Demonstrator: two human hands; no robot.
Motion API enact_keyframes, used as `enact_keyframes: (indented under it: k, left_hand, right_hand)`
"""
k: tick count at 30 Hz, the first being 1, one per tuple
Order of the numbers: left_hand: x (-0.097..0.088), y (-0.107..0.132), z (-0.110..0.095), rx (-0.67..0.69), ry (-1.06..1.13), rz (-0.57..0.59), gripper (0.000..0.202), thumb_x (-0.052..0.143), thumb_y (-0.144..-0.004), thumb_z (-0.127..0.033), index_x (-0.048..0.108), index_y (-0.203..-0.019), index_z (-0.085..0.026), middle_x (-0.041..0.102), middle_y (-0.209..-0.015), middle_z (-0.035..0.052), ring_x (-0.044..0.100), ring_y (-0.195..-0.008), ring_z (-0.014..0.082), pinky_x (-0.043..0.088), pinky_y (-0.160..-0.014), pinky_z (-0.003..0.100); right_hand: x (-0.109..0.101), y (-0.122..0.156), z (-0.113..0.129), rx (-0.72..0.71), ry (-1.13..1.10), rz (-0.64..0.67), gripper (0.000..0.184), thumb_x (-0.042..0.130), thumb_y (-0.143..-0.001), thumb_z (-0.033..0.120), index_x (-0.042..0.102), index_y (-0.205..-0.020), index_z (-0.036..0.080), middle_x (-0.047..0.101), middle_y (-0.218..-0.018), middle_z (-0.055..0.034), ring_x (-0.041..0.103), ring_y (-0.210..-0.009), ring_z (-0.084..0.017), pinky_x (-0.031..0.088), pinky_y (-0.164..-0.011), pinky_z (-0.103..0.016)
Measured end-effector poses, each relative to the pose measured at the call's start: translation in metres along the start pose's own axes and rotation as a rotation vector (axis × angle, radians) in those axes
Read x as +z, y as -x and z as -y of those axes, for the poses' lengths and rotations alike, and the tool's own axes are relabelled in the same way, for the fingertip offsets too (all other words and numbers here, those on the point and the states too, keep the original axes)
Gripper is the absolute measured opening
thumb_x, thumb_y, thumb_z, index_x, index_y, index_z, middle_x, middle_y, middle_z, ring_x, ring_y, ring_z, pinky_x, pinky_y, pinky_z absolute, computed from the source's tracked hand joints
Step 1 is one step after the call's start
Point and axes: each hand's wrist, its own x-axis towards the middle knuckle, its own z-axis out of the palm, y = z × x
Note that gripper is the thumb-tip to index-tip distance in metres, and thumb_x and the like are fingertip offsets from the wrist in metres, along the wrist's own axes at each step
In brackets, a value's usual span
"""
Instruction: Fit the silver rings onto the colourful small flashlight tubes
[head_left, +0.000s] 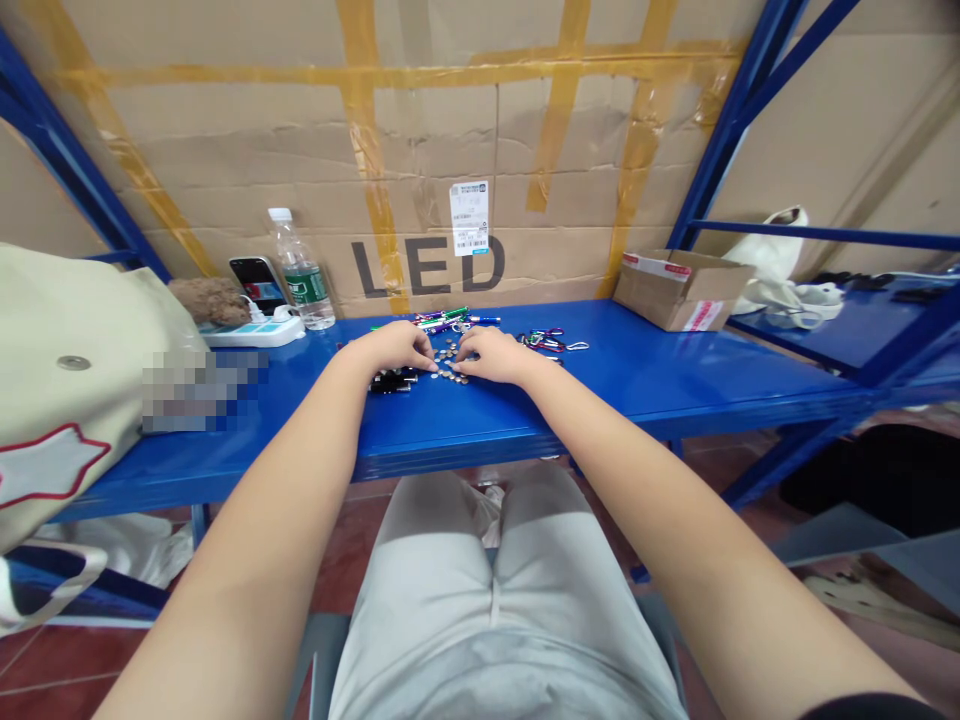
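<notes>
blue shelf edge [450,445] runs near left hand [386,350] and right hand [491,355]

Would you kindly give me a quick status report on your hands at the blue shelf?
Left hand and right hand down at the pile of small metal discs, grip unclear. Black cylinders beside left hand. Coloured carabiners off to the right.

Illumination: bright, even, diffuse; shadows soft. Wide-angle distortion bends the blue steel uprights [60,130] at frame edges; a pixelated patch [199,390] obscures detail at left.
</notes>
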Motion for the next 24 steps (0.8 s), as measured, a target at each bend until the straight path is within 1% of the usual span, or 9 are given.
enact_keyframes:
  k: [3,5,8,13,17,20,24]
  left_hand:
    - [0.003,-0.004,-0.005,0.041,-0.004,-0.055,0.026,0.072,-0.068,-0.042,0.075,-0.082,-0.02,0.071,-0.075,0.0008,0.059,-0.069,0.0154,0.044,-0.065,0.024]
    - [0.006,-0.008,-0.006,0.049,-0.003,-0.091,0.024,0.072,-0.068,-0.039,0.075,-0.081,-0.019,0.071,-0.076,0.0015,0.06,-0.07,0.0155,0.044,-0.065,0.024]
    - [0.009,-0.012,-0.007,0.053,0.003,-0.119,0.024,0.073,-0.068,-0.039,0.074,-0.079,-0.018,0.072,-0.076,0.0023,0.061,-0.071,0.0159,0.043,-0.064,0.024]
    - [0.011,-0.015,-0.005,0.054,0.005,-0.136,0.024,0.074,-0.066,-0.04,0.074,-0.076,-0.018,0.072,-0.075,0.0018,0.06,-0.07,0.0157,0.042,-0.063,0.024]
    - [0.01,-0.015,-0.007,0.063,-0.028,-0.128,0.024,0.073,-0.068,-0.039,0.074,-0.078,-0.018,0.072,-0.076,0.0018,0.06,-0.07,0.0159,0.042,-0.064,0.024]
    - [0.01,-0.013,-0.009,0.078,-0.063,-0.109,0.02,0.069,-0.071,-0.034,0.075,-0.081,-0.018,0.073,-0.079,0.002,0.062,-0.073,0.0164,0.043,-0.065,0.024]
    - [0.007,-0.006,-0.013,0.108,-0.097,-0.102,0.02,0.063,-0.072,-0.026,0.076,-0.085,-0.018,0.074,-0.086,0.0022,0.063,-0.078,0.0171,0.045,-0.07,0.023]
  right_hand:
    - [0.002,-0.003,0.0,-0.003,-0.022,-0.021,0.019,0.06,-0.086,0.032,0.075,-0.09,0.021,0.067,-0.112,-0.0055,0.059,-0.101,-0.018,0.043,-0.087,-0.027]
    - [0.003,-0.004,0.0,0.004,-0.025,-0.012,0.018,0.06,-0.085,0.029,0.075,-0.088,0.021,0.069,-0.107,-0.0051,0.06,-0.097,-0.018,0.043,-0.085,-0.027]
    - [0.005,-0.006,-0.001,0.001,-0.037,-0.004,0.016,0.061,-0.083,0.028,0.075,-0.085,0.02,0.07,-0.1,-0.0048,0.061,-0.092,-0.018,0.043,-0.081,-0.026]
    - [0.008,-0.009,-0.005,0.006,-0.061,-0.029,0.012,0.064,-0.081,0.025,0.074,-0.085,0.021,0.071,-0.1,-0.0046,0.061,-0.093,-0.017,0.044,-0.082,-0.026]
    - [0.008,-0.009,-0.006,0.021,-0.059,-0.045,0.011,0.064,-0.081,0.021,0.074,-0.085,0.021,0.07,-0.1,-0.0036,0.06,-0.096,-0.017,0.043,-0.087,-0.027]
    - [0.007,-0.007,-0.006,0.009,-0.076,-0.066,0.011,0.066,-0.079,0.017,0.075,-0.085,0.021,0.07,-0.104,-0.0029,0.059,-0.1,-0.016,0.043,-0.089,-0.027]
    - [0.006,-0.005,-0.007,-0.008,-0.105,-0.084,0.007,0.068,-0.079,0.019,0.075,-0.08,0.02,0.069,-0.105,-0.0031,0.059,-0.099,-0.016,0.044,-0.088,-0.027]
